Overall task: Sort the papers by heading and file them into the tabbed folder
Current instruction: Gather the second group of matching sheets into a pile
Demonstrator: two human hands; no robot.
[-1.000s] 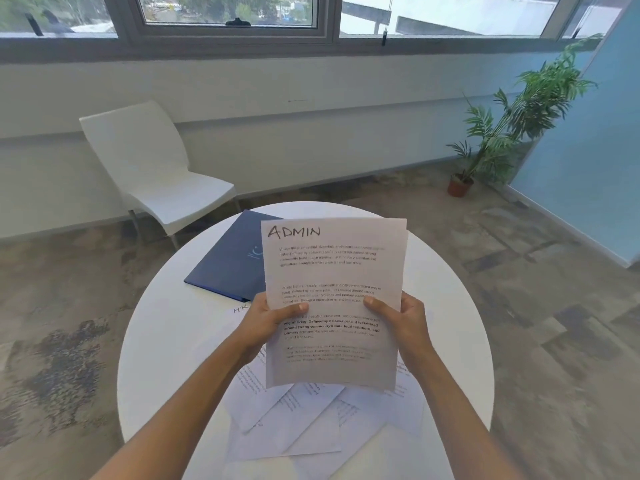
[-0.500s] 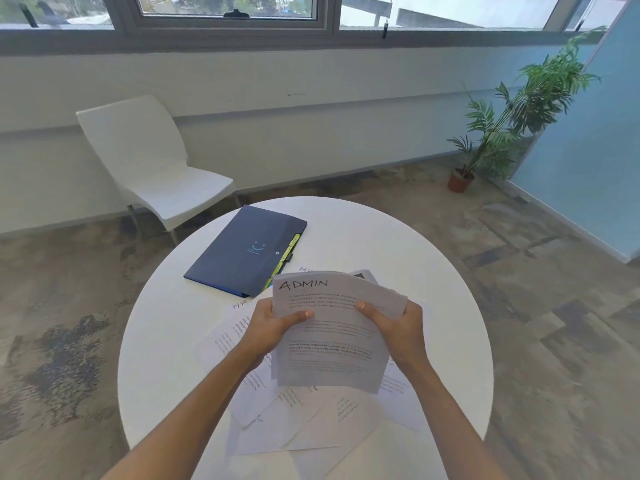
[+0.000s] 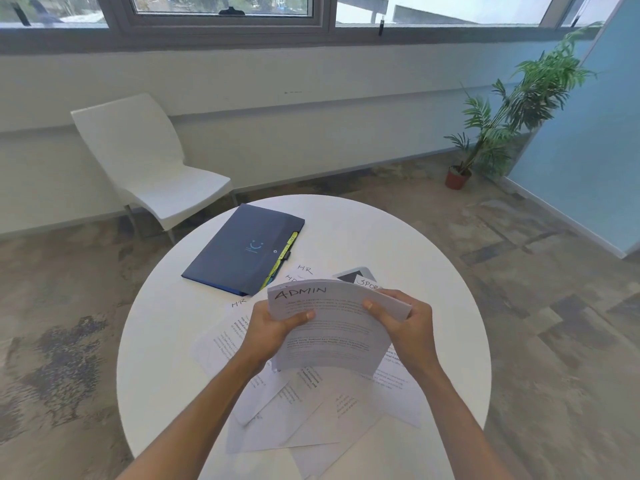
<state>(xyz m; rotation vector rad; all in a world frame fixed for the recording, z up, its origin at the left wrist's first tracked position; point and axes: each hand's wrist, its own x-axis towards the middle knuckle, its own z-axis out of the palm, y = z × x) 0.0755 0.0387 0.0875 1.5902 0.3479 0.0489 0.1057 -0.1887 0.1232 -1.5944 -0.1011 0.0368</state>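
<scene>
Currently I'm gripping the ADMIN sheet (image 3: pixel 329 327) with my left hand (image 3: pixel 273 329) and right hand (image 3: pixel 410 322) above the scattered papers (image 3: pixel 304 407); I'm judging it best laid apart, clear of the closed navy tabbed folder (image 3: pixel 242 249).

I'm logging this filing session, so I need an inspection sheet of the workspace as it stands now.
Surface: round white table, loose sheets spread over its near half.
Job's things: ADMIN sheet held above the table, bowed; navy tabbed folder lying closed at the far left; HR sheets and a partly covered SPOR... sheet among the loose papers.
Clutter: a dark object under the papers, cannot identify.
Hands: left hand and right hand each grip a side of the ADMIN sheet.
Cables: nothing seen.
Surroundings: white chair, potted plant, windows, patterned floor.
</scene>
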